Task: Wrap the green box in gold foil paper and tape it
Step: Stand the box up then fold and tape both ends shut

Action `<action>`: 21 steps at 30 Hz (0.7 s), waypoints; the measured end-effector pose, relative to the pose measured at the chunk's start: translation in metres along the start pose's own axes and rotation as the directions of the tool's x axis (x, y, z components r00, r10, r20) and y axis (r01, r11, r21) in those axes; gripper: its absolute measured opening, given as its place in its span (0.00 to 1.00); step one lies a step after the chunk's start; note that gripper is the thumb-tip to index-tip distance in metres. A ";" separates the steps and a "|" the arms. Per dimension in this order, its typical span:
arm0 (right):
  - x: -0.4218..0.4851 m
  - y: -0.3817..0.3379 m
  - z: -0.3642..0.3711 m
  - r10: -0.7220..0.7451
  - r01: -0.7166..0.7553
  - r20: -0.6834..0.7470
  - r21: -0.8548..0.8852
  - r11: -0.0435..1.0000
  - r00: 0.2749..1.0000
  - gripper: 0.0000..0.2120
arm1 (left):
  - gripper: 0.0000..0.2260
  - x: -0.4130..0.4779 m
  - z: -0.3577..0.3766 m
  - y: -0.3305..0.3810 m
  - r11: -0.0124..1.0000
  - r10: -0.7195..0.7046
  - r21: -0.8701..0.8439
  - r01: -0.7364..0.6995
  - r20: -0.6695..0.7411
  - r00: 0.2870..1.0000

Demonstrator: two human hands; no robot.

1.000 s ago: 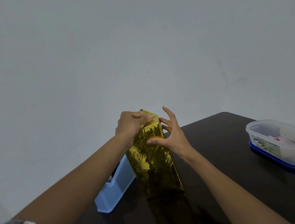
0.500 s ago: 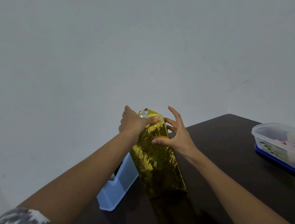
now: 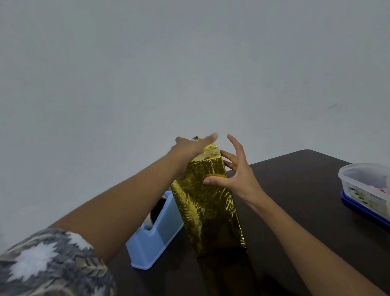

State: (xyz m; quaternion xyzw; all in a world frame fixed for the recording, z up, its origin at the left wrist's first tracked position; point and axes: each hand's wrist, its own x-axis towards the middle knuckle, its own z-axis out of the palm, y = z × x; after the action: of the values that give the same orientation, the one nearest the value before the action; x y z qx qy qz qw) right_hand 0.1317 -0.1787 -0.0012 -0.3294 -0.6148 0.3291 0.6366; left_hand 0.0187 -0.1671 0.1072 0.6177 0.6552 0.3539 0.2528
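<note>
A tall box covered in crinkled gold foil paper (image 3: 207, 208) stands upright on the dark table (image 3: 296, 207). None of the green box shows through the foil. My left hand (image 3: 192, 147) lies flat across the top end, fingers stretched to the right, pressing the folded foil down. My right hand (image 3: 235, 175) holds the box's upper right side, thumb on the front face and fingers spread behind. A light blue tape dispenser (image 3: 153, 240) sits just left of the box, partly hidden by my left forearm.
A clear plastic container with a blue lid under it (image 3: 379, 194) stands at the table's right edge, holding papers or packets. A plain grey wall rises behind the table. The table's far edge runs just behind the box.
My left hand has opened from a pinch on the top flap into a flat palm sweeping right over the box's top. My right hand keeps its hold on the side.
</note>
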 end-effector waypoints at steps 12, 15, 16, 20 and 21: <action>0.001 0.003 -0.002 0.001 -0.001 -0.001 -0.042 0.999 1.000 0.51 | 0.33 -0.002 -0.018 -0.018 0.976 -0.086 -0.188 0.114 0.152 0.985; 0.002 0.001 -0.001 -0.023 0.025 0.027 -0.071 0.997 0.999 0.47 | 0.35 -0.001 -0.015 -0.020 0.972 -0.058 -0.223 0.075 0.082 0.995; 0.001 -0.001 0.000 -0.038 0.041 0.038 -0.075 0.996 0.999 0.43 | 0.33 -0.001 -0.017 -0.021 0.958 -0.054 -0.276 0.076 0.087 0.995; -0.005 -0.005 0.001 -0.053 0.061 0.056 -0.137 0.989 0.997 0.35 | 0.29 -0.003 -0.026 -0.040 0.857 -0.025 -0.507 0.091 0.135 0.991; -0.006 -0.006 0.000 -0.055 0.065 0.064 -0.168 0.984 0.996 0.36 | 0.30 -0.002 -0.026 -0.047 0.850 -0.018 -0.521 0.078 0.120 0.993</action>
State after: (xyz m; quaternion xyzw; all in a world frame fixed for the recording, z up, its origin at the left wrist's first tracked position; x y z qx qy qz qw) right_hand 0.1318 -0.1872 0.0002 -0.3540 -0.6689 0.2656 0.5972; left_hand -0.0310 -0.1725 0.0863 0.5274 0.5339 0.4779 0.4566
